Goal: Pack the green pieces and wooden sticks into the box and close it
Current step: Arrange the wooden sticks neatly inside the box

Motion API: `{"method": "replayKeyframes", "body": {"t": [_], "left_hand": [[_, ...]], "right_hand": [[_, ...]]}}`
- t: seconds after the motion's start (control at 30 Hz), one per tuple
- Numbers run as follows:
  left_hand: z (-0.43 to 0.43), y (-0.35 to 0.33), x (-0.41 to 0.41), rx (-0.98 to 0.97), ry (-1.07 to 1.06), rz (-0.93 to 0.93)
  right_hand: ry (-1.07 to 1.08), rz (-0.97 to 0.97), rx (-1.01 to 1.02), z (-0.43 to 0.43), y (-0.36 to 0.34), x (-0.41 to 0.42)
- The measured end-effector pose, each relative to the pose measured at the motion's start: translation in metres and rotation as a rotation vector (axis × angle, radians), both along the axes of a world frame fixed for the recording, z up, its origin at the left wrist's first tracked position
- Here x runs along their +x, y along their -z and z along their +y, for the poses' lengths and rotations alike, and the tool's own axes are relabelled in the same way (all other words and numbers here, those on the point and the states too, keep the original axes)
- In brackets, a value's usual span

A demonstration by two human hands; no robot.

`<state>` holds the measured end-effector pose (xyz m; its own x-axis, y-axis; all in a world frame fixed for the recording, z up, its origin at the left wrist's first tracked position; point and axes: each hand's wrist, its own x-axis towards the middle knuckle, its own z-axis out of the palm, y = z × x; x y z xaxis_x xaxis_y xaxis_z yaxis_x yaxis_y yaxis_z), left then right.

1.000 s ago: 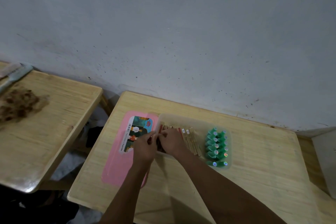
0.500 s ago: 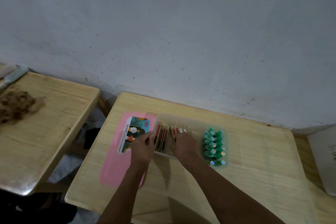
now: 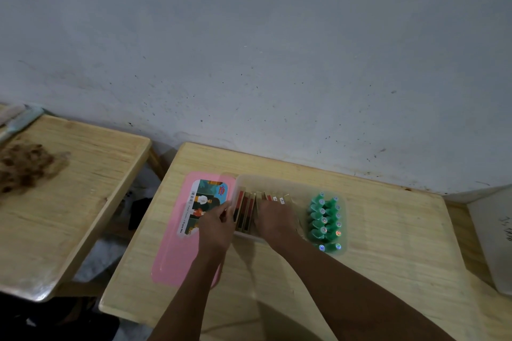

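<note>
A translucent plastic box [image 3: 288,184] stands in the middle of the light wooden table [image 3: 388,243]. Several green pieces [image 3: 324,223] with shiny round stickers fill its right end in neat rows. Wooden sticks [image 3: 245,212] with red faces stand on edge in its left and middle part. My left hand [image 3: 216,225] touches the box's left wall with its fingertips. My right hand [image 3: 274,220] lies over the middle sticks and presses on them; its fingertips are hidden among them. The pink lid [image 3: 171,257], with a picture label, lies flat left of the box, partly under my left forearm.
A second wooden table [image 3: 69,202] stands to the left across a gap, with a brown clump [image 3: 25,166] on it. A grey wall runs behind both tables. A white container [image 3: 496,238] sits at the right edge.
My hands, which held a bundle of sticks together at the box's left end, have parted. Sticks now stand at the left wall, and my right hand has moved right onto the middle sticks.
</note>
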<state>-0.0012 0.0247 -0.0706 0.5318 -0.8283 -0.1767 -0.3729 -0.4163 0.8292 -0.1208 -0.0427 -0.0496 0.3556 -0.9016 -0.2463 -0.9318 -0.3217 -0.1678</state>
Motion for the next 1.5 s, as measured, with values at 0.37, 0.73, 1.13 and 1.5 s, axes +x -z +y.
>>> {"method": "replayKeyframes", "body": {"t": [0.37,0.73,1.13,1.5], "left_hand": [[-0.001,0.004,0.000,0.001,0.002,-0.001],[0.000,0.002,0.000,-0.019,0.011,-0.030],[0.000,0.002,0.000,-0.026,-0.001,-0.043],[-0.001,0.000,-0.002,-0.053,-0.009,-0.022]], "right_hand": [[0.351,-0.281,0.307,-0.003,-0.010,-0.004],[0.465,-0.559,0.311,0.007,-0.004,0.010],[0.316,-0.635,0.464,0.005,-0.002,0.016],[0.394,-0.552,0.476,-0.006,-0.002,0.027]]}}
